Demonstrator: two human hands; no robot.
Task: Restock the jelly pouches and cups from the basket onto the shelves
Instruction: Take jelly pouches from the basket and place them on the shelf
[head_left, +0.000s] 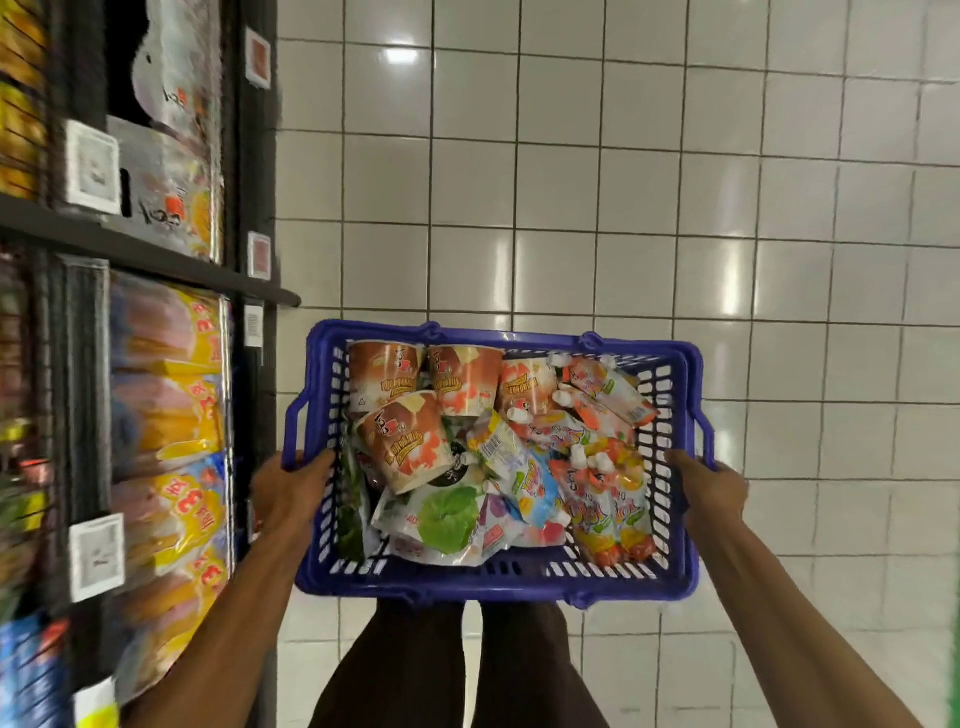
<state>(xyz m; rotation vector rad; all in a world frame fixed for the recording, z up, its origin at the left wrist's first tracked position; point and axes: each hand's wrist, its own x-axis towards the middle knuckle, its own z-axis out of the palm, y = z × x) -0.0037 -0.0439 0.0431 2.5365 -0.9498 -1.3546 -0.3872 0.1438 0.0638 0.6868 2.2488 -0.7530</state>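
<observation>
I carry a blue plastic basket in front of me, above the tiled floor. My left hand grips its left rim and my right hand grips its right rim. Inside lie several jelly cups with brown and red print at the far left, and several colourful jelly pouches with white caps on the right. A pouch with a green apple picture lies at the near side. The dark shelves stand to my left.
The shelves hold yellow and orange snack bags and white price tags. A shelf corner juts out just beyond the basket's far left corner. White floor tiles stretch ahead and to the right. My legs are below the basket.
</observation>
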